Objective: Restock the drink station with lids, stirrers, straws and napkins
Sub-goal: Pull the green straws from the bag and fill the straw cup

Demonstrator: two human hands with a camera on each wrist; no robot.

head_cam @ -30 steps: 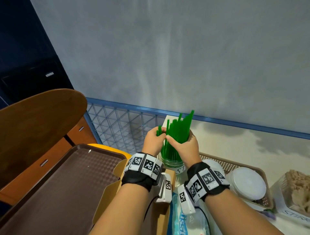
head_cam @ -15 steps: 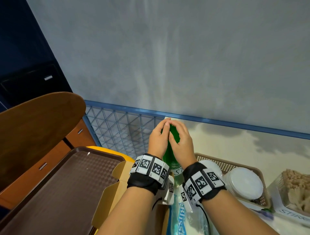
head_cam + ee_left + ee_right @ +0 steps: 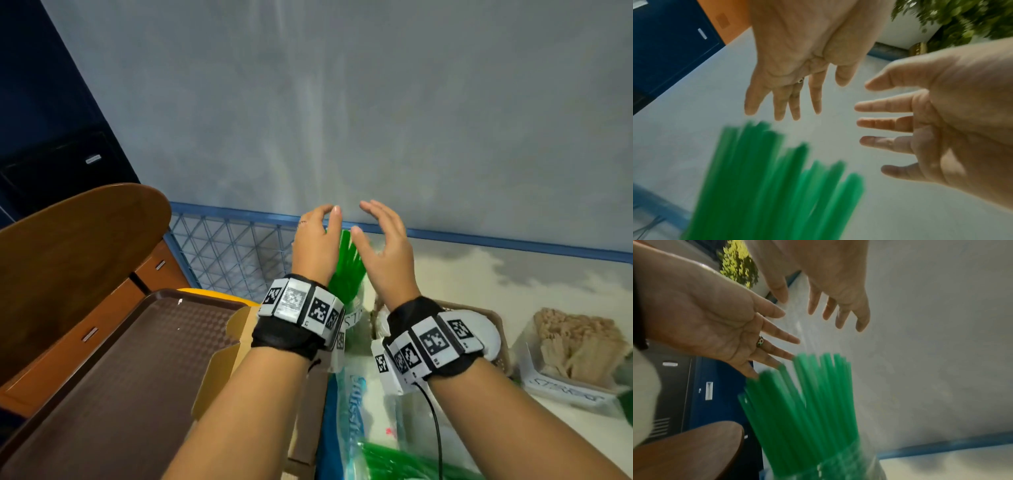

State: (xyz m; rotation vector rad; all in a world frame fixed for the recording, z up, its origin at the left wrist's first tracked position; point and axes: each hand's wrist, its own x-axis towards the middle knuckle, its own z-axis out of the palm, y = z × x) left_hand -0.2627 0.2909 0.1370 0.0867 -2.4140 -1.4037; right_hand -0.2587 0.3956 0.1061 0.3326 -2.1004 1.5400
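A bunch of green straws (image 3: pixel 346 270) stands upright in a clear jar (image 3: pixel 354 320) by the wall. My left hand (image 3: pixel 323 222) and right hand (image 3: pixel 368 222) hover just above the straw tops, palms facing each other, fingers spread and holding nothing. In the left wrist view my left hand (image 3: pixel 789 104) hangs over the blurred straws (image 3: pixel 766 178), with the right hand (image 3: pixel 879 123) opposite. In the right wrist view the straws (image 3: pixel 807 402) fan out of the jar (image 3: pixel 851 465) below my right hand (image 3: pixel 830 311); the left hand (image 3: pixel 764 340) wears a ring.
A wicker basket (image 3: pixel 496 318) with white lids (image 3: pixel 479 330) sits right of the jar, then a clear box of wooden stirrers (image 3: pixel 575 342). A plastic bag (image 3: pixel 356 404) with more green straws lies near me. An open cardboard box (image 3: pixel 236 339) and a brown tray (image 3: pixel 120 377) are at left.
Both hands held the straw bunch in the jar, then pressed down on its tops. They have now let go, lifted and spread apart above the straws.
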